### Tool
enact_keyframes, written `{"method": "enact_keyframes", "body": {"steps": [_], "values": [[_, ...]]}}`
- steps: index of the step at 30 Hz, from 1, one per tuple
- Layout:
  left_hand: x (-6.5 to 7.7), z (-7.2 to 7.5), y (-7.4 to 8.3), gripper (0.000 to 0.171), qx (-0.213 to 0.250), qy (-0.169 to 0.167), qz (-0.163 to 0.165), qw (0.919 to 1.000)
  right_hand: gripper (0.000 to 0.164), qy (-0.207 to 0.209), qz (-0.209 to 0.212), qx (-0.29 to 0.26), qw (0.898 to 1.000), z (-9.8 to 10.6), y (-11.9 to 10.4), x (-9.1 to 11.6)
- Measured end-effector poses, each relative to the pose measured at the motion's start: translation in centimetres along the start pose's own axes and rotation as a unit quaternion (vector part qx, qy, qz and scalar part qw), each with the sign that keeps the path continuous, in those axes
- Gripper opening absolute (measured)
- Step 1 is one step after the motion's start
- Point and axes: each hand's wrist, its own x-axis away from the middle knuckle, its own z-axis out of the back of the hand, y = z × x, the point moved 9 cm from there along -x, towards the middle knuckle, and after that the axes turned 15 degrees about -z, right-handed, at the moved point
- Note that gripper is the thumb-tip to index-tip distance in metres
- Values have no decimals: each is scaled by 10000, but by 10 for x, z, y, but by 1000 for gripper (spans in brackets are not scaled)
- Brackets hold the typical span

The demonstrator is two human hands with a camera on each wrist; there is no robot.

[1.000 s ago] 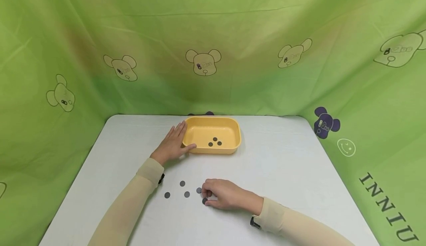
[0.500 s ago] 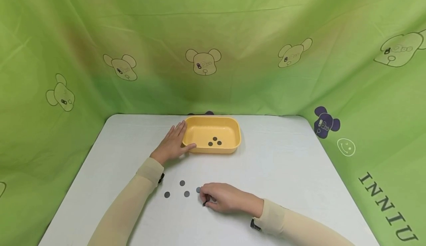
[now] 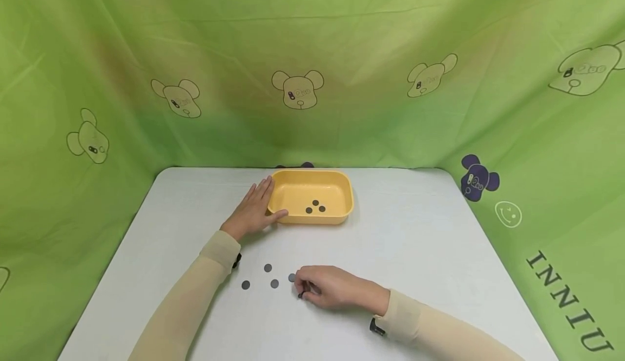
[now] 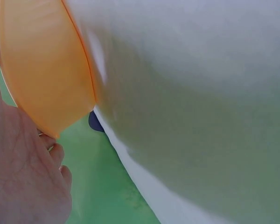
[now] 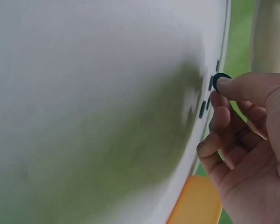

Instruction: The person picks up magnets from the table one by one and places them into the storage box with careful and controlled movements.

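Observation:
My right hand (image 3: pixel 327 286) pinches a small dark round disc (image 5: pixel 221 81) between thumb and fingertips, and the disc is tilted on edge. In the head view it is close over the white table, mostly hidden by the fingers. Just left of that hand lies a grey disc (image 3: pixel 292 278), partly covered by the fingers. My left hand (image 3: pixel 251 211) rests against the left end of a yellow plastic basin (image 3: pixel 312 220). Its fingers stretch along the end wall and its thumb lies at the front rim. Three dark discs (image 3: pixel 315 203) lie inside the basin.
Further left on the white table (image 3: pixel 415 241) lie more discs (image 3: pixel 274 284), flat and apart from one another. The basin stands near the table's back edge. Green printed cloth (image 3: pixel 361 122) hangs behind and on both sides.
My right hand has taken the nearest disc up from the table, tilting it on edge between the fingertips. The hand dipped slightly toward me, then back. The left hand and basin keep their place.

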Motion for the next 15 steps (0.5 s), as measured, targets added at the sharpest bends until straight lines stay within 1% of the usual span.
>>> {"method": "enact_keyframes", "body": {"steps": [7, 15], "values": [[0, 0, 0, 108, -31, 17, -16, 10000, 16, 228, -101, -416, 9988, 21, 11, -4], [-1, -1, -2, 108, -65, -12, 36, 10000, 18, 584, -143, -592, 9964, 45, 22, -8]]}}
